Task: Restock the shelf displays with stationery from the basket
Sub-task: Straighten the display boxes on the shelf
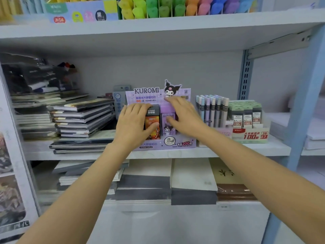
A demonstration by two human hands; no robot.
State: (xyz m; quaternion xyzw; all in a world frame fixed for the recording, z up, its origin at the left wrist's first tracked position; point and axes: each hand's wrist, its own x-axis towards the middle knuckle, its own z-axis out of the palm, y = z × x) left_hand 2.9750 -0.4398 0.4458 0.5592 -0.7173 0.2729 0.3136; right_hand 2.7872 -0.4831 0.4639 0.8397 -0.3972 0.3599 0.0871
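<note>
Progress: restocking is under way at the middle shelf (pixel 246 148); the basket is not in view, so what remains cannot be judged. The Kuromi display box (pixel 158 95) at frame centre is only partly filled.

Left of frame: stacked notebooks (pixel 82 118) lie flat on the shelf, untouched.

Centre left: the left hand (pixel 133 124) is closed around an orange-and-black Ultraman lead case (pixel 153 125), thumb across its front, fingers over its top. The case stands upright in the left part of the display box.

Centre: a purple Kuromi lead case (pixel 168 125) stands just beside it, touching. The right hand (pixel 182 117) rests over this case and the row behind it, fingers spread and flat; whether it grips anything cannot be told. It appears to be pressing or aligning stock.

Right of centre: a clear tray holds upright pastel pens (pixel 212 110), closely packed. Just beside it, a green display box (pixel 249 136) holds dark lead refill packs (pixel 246 113), apparently full.

Top of frame: highlighters (pixel 175 7) fill divided slots on the upper shelf.
</note>
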